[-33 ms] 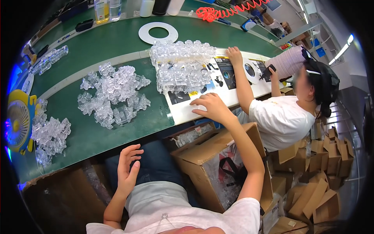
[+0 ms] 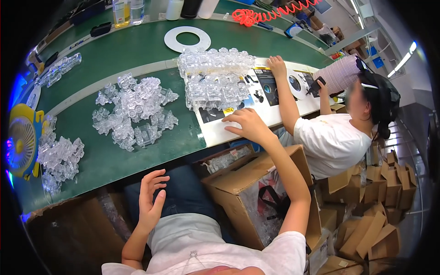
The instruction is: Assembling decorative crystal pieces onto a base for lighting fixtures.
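My left hand hovers over my lap, just off the table's front edge. Its fingers are loosely curled and apart, with nothing held. Out over the white printed sheet, my right hand is open and empty, its fingers spread toward the left. Just beyond it stand stacked rows of clear plastic parts, covering part of the sheet. Left of these, a loose heap of similar clear parts lies on the green table. A smaller pile is at the far left.
A yellow and blue fan stands at the left edge. Behind the rows lies a white ring. On my right sits a co-worker, one hand on the sheet. An open cardboard box stands below the table edge, beside my right arm.
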`<act>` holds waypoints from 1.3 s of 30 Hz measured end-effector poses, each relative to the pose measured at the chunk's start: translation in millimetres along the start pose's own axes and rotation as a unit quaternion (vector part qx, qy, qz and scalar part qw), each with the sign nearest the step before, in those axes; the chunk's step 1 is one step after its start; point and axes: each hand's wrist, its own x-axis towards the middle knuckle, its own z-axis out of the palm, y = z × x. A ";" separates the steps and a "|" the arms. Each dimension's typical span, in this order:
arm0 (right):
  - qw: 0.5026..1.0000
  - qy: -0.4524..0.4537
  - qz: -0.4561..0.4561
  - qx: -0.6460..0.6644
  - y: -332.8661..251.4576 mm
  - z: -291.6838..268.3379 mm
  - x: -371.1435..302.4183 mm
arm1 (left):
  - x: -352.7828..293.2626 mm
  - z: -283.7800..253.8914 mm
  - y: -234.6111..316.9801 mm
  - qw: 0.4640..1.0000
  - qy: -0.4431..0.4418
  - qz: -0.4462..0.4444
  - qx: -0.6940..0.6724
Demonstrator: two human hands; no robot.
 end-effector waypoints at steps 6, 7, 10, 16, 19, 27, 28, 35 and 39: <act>0.998 0.053 -0.017 -0.002 24.6 5.2 24.4 | -13.3 -4.9 -7.0 0.997 0.070 0.001 -0.017; 0.999 0.046 -0.009 0.011 24.5 5.2 28.7 | -14.0 -7.6 -7.6 0.997 0.075 0.003 -0.017; 0.997 0.071 -0.018 -0.010 31.6 3.4 26.2 | -12.0 -6.0 -6.6 0.996 0.085 -0.008 -0.024; 0.991 -0.030 -0.045 0.121 -6.2 14.5 30.1 | -4.7 -3.7 -3.3 0.998 0.067 -0.001 -0.012; 0.985 -0.022 -0.080 0.152 -26.5 25.3 44.4 | -2.8 -2.1 -3.4 0.998 0.060 0.002 -0.017; 0.989 0.045 -0.053 0.127 -42.4 35.2 72.0 | -5.6 -2.6 -5.7 0.996 0.078 -0.005 -0.033; 0.995 0.040 -0.045 0.085 -39.6 32.5 72.7 | -6.5 -3.5 -5.7 0.996 0.077 -0.005 -0.034; 0.998 0.054 -0.030 0.012 -38.1 27.2 60.3 | -7.8 -7.8 -7.7 0.996 0.083 -0.006 -0.037; 0.989 0.025 -0.021 0.143 -54.0 -17.2 23.9 | -4.3 -5.5 -8.7 0.997 0.070 -0.002 -0.028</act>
